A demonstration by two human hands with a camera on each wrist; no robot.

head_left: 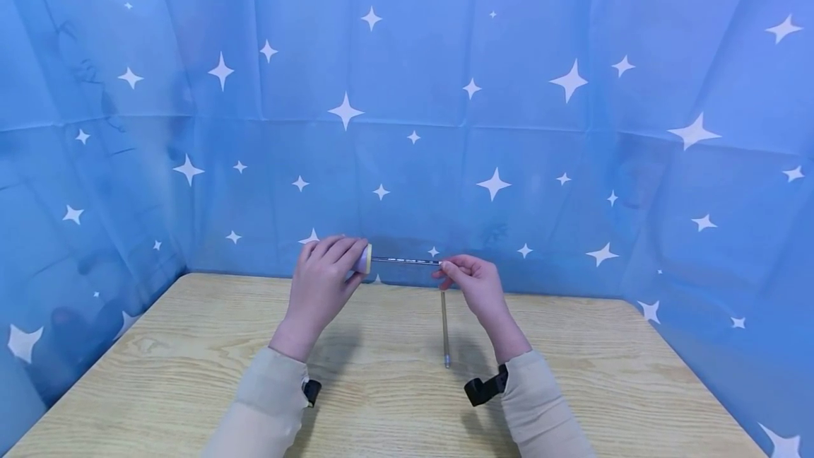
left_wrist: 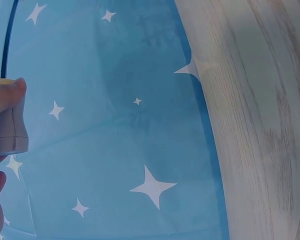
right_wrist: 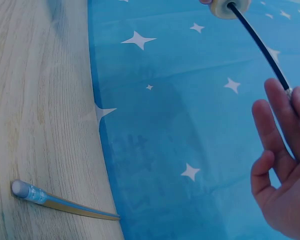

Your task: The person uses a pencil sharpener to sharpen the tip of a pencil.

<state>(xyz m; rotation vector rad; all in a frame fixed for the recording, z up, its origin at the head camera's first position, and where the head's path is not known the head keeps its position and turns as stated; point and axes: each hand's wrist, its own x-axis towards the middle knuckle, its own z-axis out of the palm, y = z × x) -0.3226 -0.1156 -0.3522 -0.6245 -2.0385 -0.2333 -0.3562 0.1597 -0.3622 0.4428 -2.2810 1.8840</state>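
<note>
My left hand (head_left: pixel 321 281) grips a pale lavender pencil sharpener (left_wrist: pixel 10 127) with a yellowish rim, raised near the far edge of the table. A dark pencil (head_left: pixel 403 261) runs level from the sharpener's opening towards the right. Its far end, with a silvery band, is pinched between thumb and forefinger of my right hand (head_left: pixel 477 285). The other right fingers are spread and loosely bent in the right wrist view. The pencil's front tip is hidden inside the sharpener. Below the right hand, a second pencil (right_wrist: pixel 65 204), tan with a blue-and-silver end and pale eraser, lies on the table.
The light wooden table (head_left: pixel 381 387) ends just beyond my hands. A blue curtain (head_left: pixel 407 55) with white stars hangs behind it and along both sides. Each wrist wears a black camera mount, one of them a strap (head_left: pixel 485 389) by the right sleeve.
</note>
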